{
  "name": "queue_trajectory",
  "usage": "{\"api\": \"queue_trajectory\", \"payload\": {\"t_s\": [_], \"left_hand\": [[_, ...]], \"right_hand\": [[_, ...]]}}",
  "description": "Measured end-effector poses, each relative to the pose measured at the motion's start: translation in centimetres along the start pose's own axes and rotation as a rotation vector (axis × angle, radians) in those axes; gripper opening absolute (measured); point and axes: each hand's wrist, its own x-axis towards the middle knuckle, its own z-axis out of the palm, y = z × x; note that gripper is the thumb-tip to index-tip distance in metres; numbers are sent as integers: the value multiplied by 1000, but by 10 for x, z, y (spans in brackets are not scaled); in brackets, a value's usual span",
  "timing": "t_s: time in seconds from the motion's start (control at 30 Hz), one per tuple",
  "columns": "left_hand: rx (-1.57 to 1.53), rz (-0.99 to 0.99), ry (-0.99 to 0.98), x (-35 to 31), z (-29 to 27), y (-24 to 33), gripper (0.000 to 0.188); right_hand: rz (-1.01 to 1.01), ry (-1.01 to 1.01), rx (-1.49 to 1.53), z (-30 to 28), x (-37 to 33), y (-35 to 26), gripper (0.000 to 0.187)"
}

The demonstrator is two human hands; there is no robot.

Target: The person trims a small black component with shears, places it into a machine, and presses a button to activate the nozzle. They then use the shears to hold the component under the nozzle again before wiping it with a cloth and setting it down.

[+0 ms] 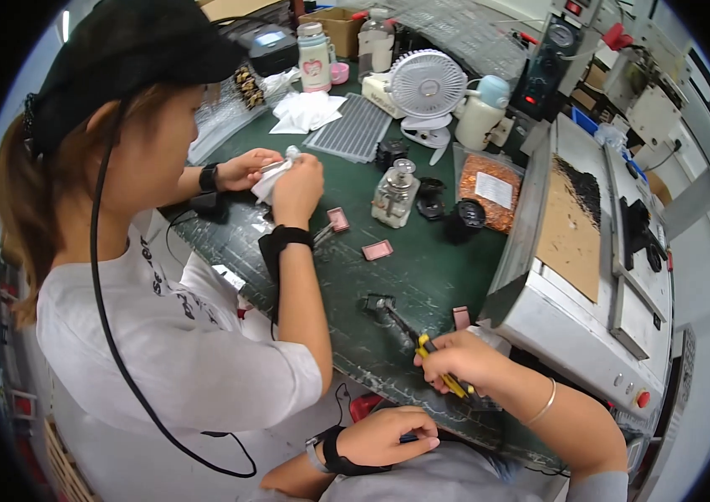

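Note:
My right hand [459, 361] is closed round the yellow-and-black handles of a pair of pliers [405, 326]. The jaws point to the far left and meet a small dark piece [380, 303] on the green table; whether they grip it cannot be made out. My left hand [384, 437] hovers in front of the table edge, fingers loosely bent and thumb apart, with nothing visible in it. Close to my right hand lies a small pink rectangular piece [461, 317]. Similar pink pieces, one an upright-edged tray [377, 250], lie farther off.
On the left, a co-worker holds a white cloth [270, 180] in both hands. A glass pump bottle [395, 194], black round containers [465, 219], a bag of orange bits [489, 188] and a white fan [428, 84] stand beyond. A metal machine [577, 335] borders the right.

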Motion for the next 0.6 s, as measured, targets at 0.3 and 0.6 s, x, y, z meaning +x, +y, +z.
{"api": "queue_trajectory", "payload": {"t_s": [0.3,0.6], "left_hand": [[-35,-100,-2,-20,-24,-3,14],[-87,-101,-4,-14,-28,-6,15]], "right_hand": [[294,-82,-72,14,14,-40,30],[418,-165,-4,3,7,-49,38]]}}
